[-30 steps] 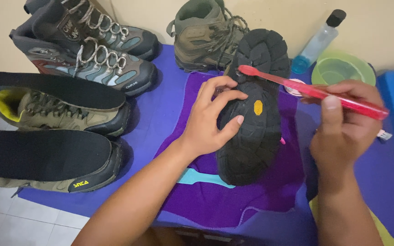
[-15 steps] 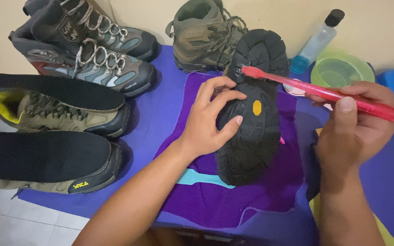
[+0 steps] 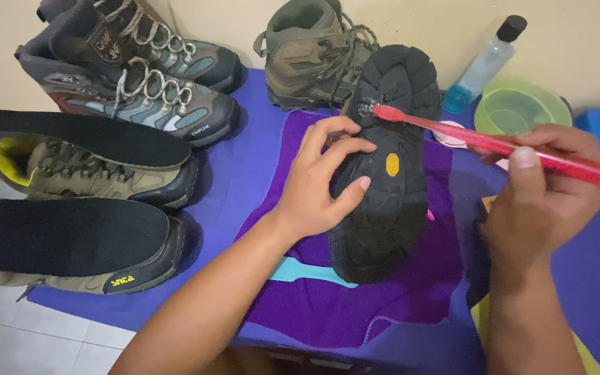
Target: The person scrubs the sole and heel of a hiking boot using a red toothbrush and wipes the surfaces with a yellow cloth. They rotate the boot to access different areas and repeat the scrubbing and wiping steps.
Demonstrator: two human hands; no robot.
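left hand (image 3: pixel 321 184) grips upturned boot (image 3: pixel 383 167) | right hand (image 3: pixel 539 194) pinches red toothbrush (image 3: pixel 494 144) | risk: hard scrubbing tips boot, centre frame

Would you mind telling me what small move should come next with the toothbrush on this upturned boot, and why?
Probably a short scrubbing stroke along the tread near the toe. The red toothbrush, held in the right hand, has its bristle head resting on the front lugs of the black sole, while the left hand steadies the boot at the sole's edge. Most of the sole lies further toward the heel.
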